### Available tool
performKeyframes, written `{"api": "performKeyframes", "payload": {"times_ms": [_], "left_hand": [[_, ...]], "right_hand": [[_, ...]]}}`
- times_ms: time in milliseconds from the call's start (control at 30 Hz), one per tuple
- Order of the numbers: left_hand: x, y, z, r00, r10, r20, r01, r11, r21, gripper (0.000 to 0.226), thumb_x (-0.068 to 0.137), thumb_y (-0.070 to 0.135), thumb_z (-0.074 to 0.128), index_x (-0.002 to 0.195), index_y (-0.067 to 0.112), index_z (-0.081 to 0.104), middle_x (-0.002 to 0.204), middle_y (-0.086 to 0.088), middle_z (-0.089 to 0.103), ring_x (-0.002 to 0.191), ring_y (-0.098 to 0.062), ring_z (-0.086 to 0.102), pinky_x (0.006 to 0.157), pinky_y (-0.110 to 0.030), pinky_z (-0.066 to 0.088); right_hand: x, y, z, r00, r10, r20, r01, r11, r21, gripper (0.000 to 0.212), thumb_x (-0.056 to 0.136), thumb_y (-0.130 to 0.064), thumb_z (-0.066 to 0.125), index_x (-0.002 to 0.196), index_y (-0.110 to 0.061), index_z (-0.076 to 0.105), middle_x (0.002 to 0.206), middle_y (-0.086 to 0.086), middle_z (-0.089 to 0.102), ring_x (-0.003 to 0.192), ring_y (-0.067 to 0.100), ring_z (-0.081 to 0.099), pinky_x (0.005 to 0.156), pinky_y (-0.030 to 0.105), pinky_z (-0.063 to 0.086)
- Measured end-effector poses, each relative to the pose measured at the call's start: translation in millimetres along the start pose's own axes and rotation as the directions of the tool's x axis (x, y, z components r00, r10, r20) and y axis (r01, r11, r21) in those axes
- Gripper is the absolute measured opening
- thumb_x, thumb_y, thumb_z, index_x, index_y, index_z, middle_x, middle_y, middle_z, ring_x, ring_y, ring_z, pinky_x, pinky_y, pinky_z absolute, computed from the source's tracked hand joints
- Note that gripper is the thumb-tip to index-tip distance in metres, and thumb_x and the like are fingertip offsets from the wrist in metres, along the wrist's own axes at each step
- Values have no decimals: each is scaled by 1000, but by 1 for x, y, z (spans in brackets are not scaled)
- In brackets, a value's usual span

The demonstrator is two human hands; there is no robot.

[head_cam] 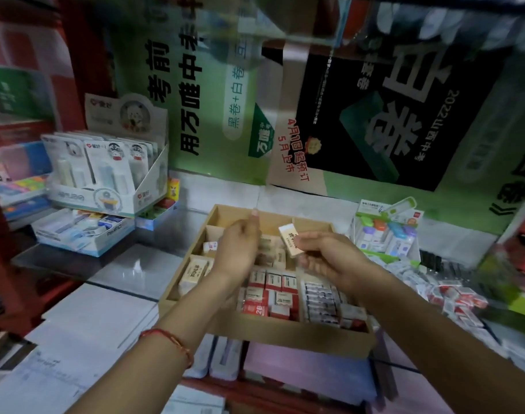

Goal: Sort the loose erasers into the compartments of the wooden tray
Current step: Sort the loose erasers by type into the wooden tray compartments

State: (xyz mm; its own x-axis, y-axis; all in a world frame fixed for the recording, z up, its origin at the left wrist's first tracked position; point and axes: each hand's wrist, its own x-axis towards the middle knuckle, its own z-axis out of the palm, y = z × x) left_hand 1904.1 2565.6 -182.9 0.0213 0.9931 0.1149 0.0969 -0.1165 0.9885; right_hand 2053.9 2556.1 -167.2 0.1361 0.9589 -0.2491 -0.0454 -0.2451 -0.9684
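Observation:
The wooden tray (273,331) stands in the middle, divided into compartments. Red and white 2B erasers (270,294) fill a front middle compartment, white striped erasers (321,297) the front right one, and cream erasers (192,273) a left one. My right hand (327,258) pinches a cream eraser (291,240) above the tray's middle. My left hand (240,246) hovers over the middle compartments with fingers loosely bent and thumb raised; nothing is visible in it.
Loose red and white erasers (452,300) lie in a heap right of the tray. A pack of coloured correction tapes (386,234) stands at the back right. Display boxes of stationery (105,174) stand at the back left. Posters cover the wall behind.

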Motion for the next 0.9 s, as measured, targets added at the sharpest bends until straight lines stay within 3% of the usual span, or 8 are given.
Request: {"api": "performKeyframes", "payload": {"times_ms": [100,200,267,400,533,600,800,900], "left_hand": [[2,-14,-18,960,215,-180,-147,932,330,29,100,34,32,87,20,54,77,4,58,75,-16,58,64,-28,38],[2,-41,-36,901,330,-282,-150,846,511,27,98,24,37,103,11,59,98,-7,62,90,-22,56,73,-31,40],[3,-53,-43,890,350,-293,-154,834,530,28,97,19,39,109,6,60,107,-11,62,100,-25,55,83,-35,40],[-4,-56,-48,882,373,-289,-211,859,466,27,96,17,41,113,5,59,112,-9,60,103,-20,53,85,-28,38],[-19,-50,-49,868,415,-273,-293,872,393,23,96,15,42,112,8,58,111,-3,57,99,-11,50,82,-24,38],[-24,-48,-49,866,424,-266,-313,873,373,22,95,12,43,110,8,58,110,-3,56,95,-10,50,80,-22,37],[-27,-48,-48,865,442,-237,-342,865,366,18,93,6,45,104,9,59,108,-5,56,90,-11,51,75,-23,38],[-29,-48,-47,867,450,-215,-357,861,362,19,93,3,45,104,9,60,107,-4,55,89,-9,51,73,-22,39]], "right_hand": [[36,-3,-1,970,-44,-239,-33,951,-309,4,85,-1,60,81,-2,58,66,13,56,44,16,51,39,19,43],[58,0,17,958,-76,-276,-77,860,-504,5,86,-3,56,87,2,57,83,20,60,51,23,55,41,21,43],[63,5,32,955,-71,-288,-108,820,-562,9,88,-4,51,83,1,57,89,19,62,44,20,58,34,19,43],[65,11,51,941,-237,-243,-85,528,-845,14,85,-13,51,74,-7,56,81,6,62,77,24,67,65,26,52],[66,5,47,963,-181,-199,-114,394,-912,26,86,-7,51,60,-6,50,66,3,54,57,15,53,48,21,38],[68,3,42,984,-121,-134,-84,353,-932,33,88,-6,52,56,-7,48,70,9,59,62,20,55,50,25,42],[67,8,32,973,-228,-17,73,381,-922,22,92,-18,56,104,0,57,99,15,66,90,26,65,78,35,51],[67,8,31,980,-198,11,86,376,-923,32,93,-12,53,123,0,50,74,11,63,51,11,63,55,29,51]]}}
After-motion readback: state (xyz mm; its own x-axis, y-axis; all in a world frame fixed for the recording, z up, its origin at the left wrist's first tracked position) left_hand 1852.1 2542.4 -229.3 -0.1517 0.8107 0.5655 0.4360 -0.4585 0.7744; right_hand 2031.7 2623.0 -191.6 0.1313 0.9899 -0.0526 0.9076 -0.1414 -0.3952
